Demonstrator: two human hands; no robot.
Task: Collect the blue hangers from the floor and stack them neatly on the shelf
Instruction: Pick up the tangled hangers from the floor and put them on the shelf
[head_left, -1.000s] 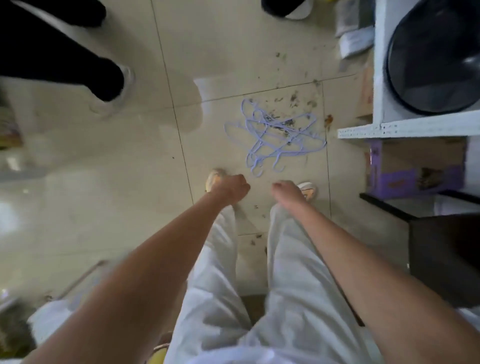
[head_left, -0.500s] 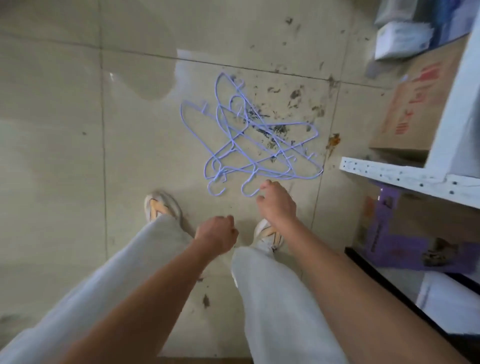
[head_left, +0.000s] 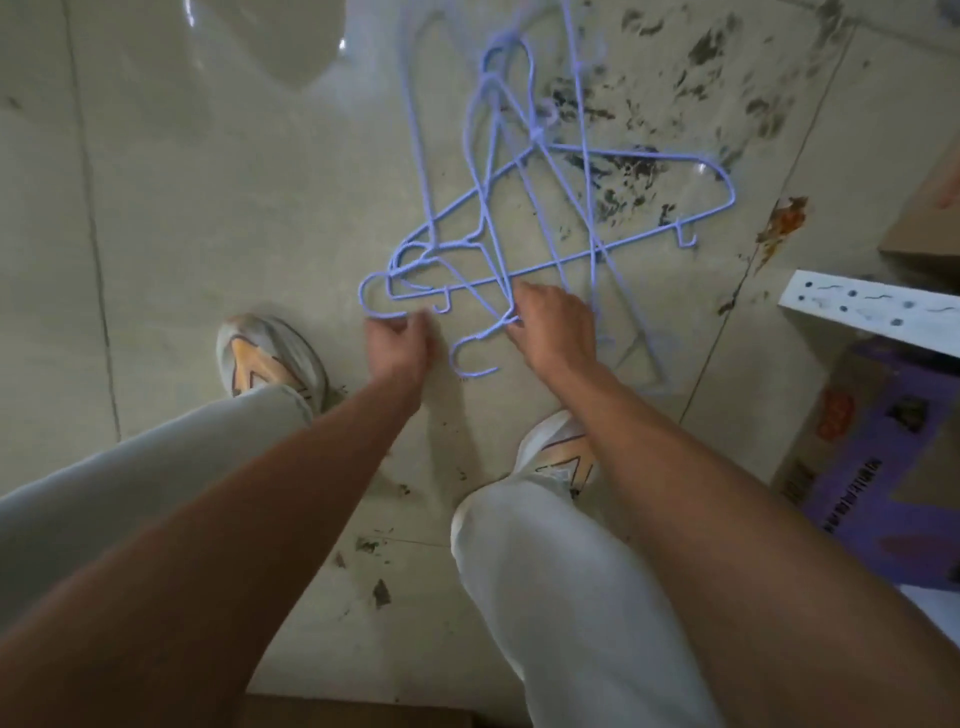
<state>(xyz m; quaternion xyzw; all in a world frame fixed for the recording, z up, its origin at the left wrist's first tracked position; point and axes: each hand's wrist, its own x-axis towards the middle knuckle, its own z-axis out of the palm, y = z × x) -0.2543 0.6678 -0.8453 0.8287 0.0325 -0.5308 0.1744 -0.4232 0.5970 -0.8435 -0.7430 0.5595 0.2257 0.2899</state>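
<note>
A tangle of thin pale-blue wire clothes hangers lies on the glossy beige tiled floor, their frames crossed over one another and their hooks mostly pointing toward the person's feet, so the near ends are the natural places to take hold. The person bends over them, a grey-and-orange sneaker planted on either side of the pile's near edge for balance. The left hand is at the leftmost hook, its fingers curled in close to the wire; whether they already pinch it cannot be told from this angle. The right hand reaches into the crossing of frames, its fingers bent around a hanger's neck just above the loose hook nearest the camera, apparently gripping it. Working from the hooks probably lets the hangers be drawn together without snagging. The white perforated metal shelf edge juts in at the right, near the pile, above a purple printed cardboard box.
</note>
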